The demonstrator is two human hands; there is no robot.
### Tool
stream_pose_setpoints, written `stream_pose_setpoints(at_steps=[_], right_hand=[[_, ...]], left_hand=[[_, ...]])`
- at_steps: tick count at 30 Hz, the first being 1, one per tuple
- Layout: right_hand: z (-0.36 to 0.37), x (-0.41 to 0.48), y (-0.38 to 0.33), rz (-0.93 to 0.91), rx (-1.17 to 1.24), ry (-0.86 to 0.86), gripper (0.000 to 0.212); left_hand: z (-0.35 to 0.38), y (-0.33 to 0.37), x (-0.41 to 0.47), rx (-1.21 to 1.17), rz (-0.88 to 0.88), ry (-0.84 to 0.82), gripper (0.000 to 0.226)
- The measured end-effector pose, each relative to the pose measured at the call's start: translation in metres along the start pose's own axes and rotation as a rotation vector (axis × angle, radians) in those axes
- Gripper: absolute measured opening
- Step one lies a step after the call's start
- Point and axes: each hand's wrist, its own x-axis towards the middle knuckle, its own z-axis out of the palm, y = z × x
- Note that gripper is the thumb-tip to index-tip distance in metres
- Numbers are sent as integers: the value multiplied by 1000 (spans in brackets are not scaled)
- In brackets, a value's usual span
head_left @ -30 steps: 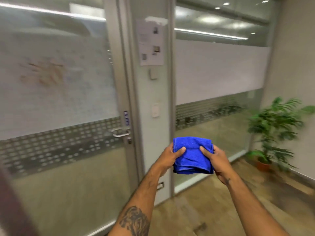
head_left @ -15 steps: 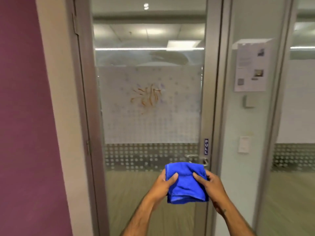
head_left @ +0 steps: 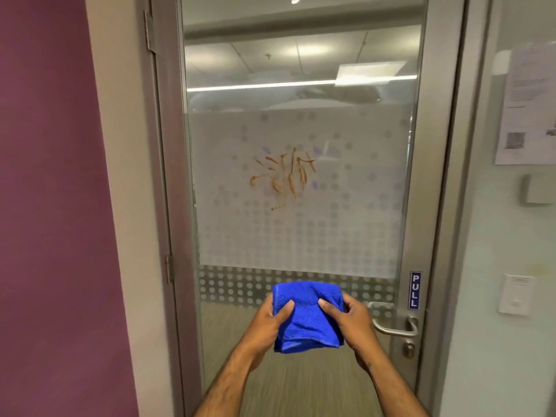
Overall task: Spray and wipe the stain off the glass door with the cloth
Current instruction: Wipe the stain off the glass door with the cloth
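Note:
A glass door (head_left: 301, 242) in a metal frame fills the middle of the view. An orange-brown stain (head_left: 284, 174) of streaks sits on its frosted dotted panel, above my hands. I hold a folded blue cloth (head_left: 307, 319) in front of the lower glass. My left hand (head_left: 270, 322) grips its left edge and my right hand (head_left: 349, 320) grips its right edge, thumbs on the front. No spray bottle is in view.
A metal lever handle (head_left: 394, 326) and a blue PULL sign (head_left: 415, 290) are on the door's right stile. A purple wall (head_left: 51, 206) stands at the left. At the right, a paper notice (head_left: 526, 106) and a white wall switch (head_left: 516, 294) hang on the side panel.
The view swung left from the side glass wall and plant, then closed in on the stained door. The cloth stays held in both hands.

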Motion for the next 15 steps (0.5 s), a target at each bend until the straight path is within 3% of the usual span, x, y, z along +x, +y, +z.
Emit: stream_pose_setpoints(at_steps=[11, 13, 15], right_hand=[[50, 84, 39, -16, -67, -30, 47], [68, 95, 46, -34, -141, 115, 62], [82, 100, 48, -96, -220, 364, 66]], left_hand=[[-57, -21, 80, -29, 30, 132, 32], [-73, -27, 98, -37, 28, 119, 35], [-84, -29, 113, -34, 23, 96, 36]])
